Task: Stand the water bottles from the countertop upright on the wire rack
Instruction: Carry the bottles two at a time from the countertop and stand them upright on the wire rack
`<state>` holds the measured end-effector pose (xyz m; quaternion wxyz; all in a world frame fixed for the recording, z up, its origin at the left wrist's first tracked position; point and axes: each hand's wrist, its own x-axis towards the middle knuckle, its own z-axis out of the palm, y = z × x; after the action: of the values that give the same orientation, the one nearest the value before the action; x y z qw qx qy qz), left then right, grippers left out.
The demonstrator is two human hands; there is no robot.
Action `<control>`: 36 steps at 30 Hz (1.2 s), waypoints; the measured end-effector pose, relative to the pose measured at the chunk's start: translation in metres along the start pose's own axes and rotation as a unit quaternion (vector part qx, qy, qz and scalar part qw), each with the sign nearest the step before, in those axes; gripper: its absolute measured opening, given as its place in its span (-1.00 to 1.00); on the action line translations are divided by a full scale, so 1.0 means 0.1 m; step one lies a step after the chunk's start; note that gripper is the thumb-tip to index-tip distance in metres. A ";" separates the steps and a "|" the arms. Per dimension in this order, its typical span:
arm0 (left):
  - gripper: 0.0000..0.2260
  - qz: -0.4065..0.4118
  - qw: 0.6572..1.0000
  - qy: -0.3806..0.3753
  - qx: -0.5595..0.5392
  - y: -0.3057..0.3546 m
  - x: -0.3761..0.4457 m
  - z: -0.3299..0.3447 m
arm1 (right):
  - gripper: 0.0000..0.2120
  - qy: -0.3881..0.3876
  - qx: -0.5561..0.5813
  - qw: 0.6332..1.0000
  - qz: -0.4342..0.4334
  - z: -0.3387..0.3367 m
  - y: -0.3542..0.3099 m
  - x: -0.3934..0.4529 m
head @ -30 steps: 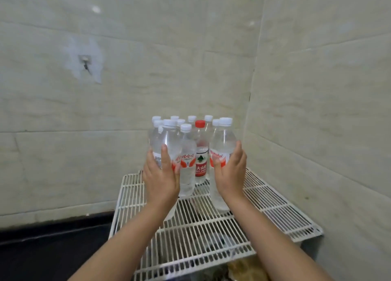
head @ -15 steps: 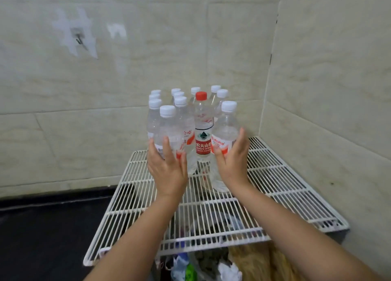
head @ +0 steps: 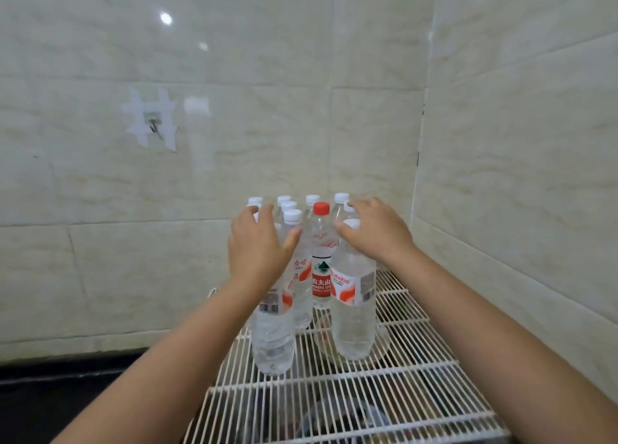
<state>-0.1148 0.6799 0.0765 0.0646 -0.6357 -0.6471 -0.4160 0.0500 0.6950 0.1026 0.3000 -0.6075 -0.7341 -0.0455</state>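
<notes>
Beige marble-look tiled walls (head: 301, 59) meet in corner. White wire rack (head: 351, 393) below. Cluster of clear plastic water bottles (head: 354, 323), all upright on rack near back corner, mostly white caps; red-capped bottle w/ red label (head: 321, 243) in middle. My left hand (head: 259, 249) fingers spread, resting over front-left bottle top, not gripping. My right hand (head: 376, 231) likewise splayed, palm on front-right cap.

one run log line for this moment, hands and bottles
left hand: on front-left bottle shoulder | right hand: on front-right bottle top | bottles: upright on wire rack | red-capped bottle: between
</notes>
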 end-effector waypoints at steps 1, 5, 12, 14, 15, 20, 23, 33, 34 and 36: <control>-0.45 0.008 1.000 -0.021 0.016 0.04 0.04 -0.02 | -0.58 -0.041 -0.044 0.998 -0.010 -0.01 -0.06 0.05; -0.55 0.050 0.992 -0.115 0.019 0.03 0.08 0.02 | -0.60 -0.212 -0.058 0.974 -0.056 -0.13 -0.13 0.10; -0.64 0.079 0.983 -0.150 -0.066 0.01 0.11 0.04 | -0.78 -0.161 -0.142 0.975 -0.055 -0.32 -0.01 0.07; -0.66 0.094 0.978 -0.163 -0.091 0.02 0.10 0.05 | -0.72 -0.106 -0.170 0.980 -0.023 -0.28 -0.02 0.02; -0.67 0.108 0.974 -0.174 -0.097 0.02 0.11 0.05 | -0.71 -0.087 -0.178 0.980 -0.014 -0.25 -0.01 0.00; -0.67 0.136 0.960 -0.221 -0.107 -0.02 0.15 0.04 | -0.79 -0.140 -0.031 0.990 -0.009 -0.25 0.12 0.00; -0.61 0.123 0.970 -0.206 -0.028 -0.03 0.19 -0.02 | -0.79 -0.162 0.080 0.984 -0.001 -0.29 0.20 -0.04; -0.67 0.153 0.970 -0.180 0.053 0.26 0.24 -0.14 | -0.83 -0.077 0.051 0.995 0.042 -0.31 0.29 -0.12; -0.69 0.152 0.971 -0.180 0.037 0.31 0.26 -0.11 | -0.82 -0.065 0.047 0.995 0.051 -0.34 0.34 -0.11; -0.71 0.146 0.973 -0.180 0.005 0.41 0.33 -0.04 | -0.80 -0.041 0.024 0.997 0.059 -0.37 0.42 -0.06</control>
<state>-0.0871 0.6961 0.1179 0.0100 -0.7873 -0.5502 -0.2779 0.1028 0.6844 0.1169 0.2860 -0.6439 -0.7095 0.0148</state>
